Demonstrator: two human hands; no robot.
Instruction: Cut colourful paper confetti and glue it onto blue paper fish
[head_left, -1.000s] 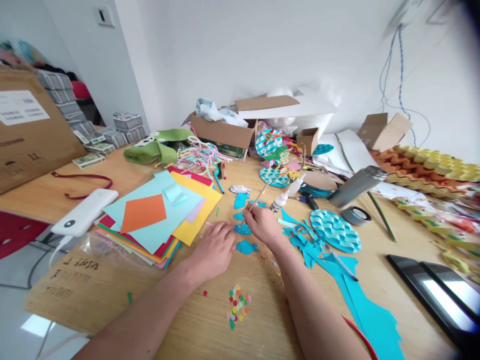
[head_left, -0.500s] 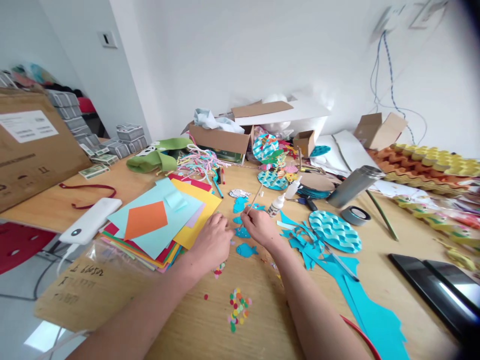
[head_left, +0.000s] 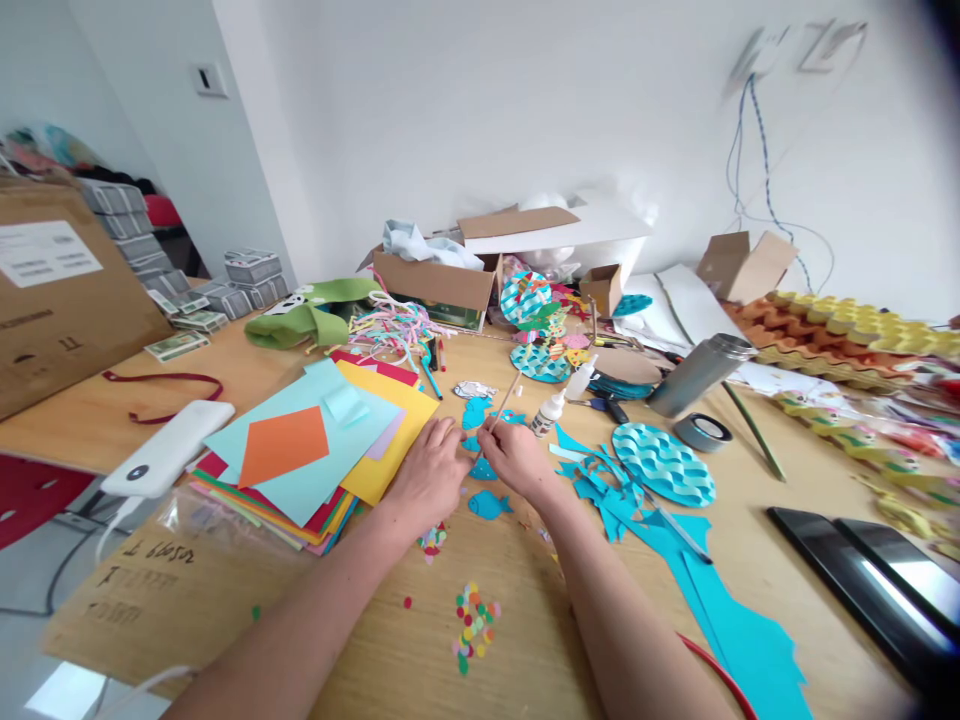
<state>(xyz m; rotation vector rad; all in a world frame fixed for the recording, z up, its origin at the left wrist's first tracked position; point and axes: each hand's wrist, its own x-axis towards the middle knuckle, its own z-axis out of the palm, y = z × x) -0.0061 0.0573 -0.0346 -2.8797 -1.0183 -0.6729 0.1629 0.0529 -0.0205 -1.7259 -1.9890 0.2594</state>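
My right hand [head_left: 513,458] is closed round a thin wooden stick [head_left: 512,388], which slants up and away from its fingers. Beside it, my left hand [head_left: 435,468] is curled low over the table, its fingertips close to the stick's lower end; whatever they pinch is hidden. Around both hands lie blue paper fish: one fish [head_left: 490,505] in front, another fish [head_left: 481,468] between the hands and a further fish [head_left: 475,411] beyond them. Small coloured paper dots [head_left: 475,622] are scattered nearer me. A white glue bottle [head_left: 548,412] stands right of my right hand.
On the left are stacked coloured papers [head_left: 375,410] and a white power bank [head_left: 169,448]. Blue paper scraps [head_left: 720,600], a wavy blue disc [head_left: 664,464], a tape roll [head_left: 703,432], a steel flask [head_left: 701,375] and dark phones [head_left: 847,580] lie right. Boxes [head_left: 435,280] line the back.
The whole view has shifted slightly. Both hands stay close together over the fish, and the right one still holds the stick.
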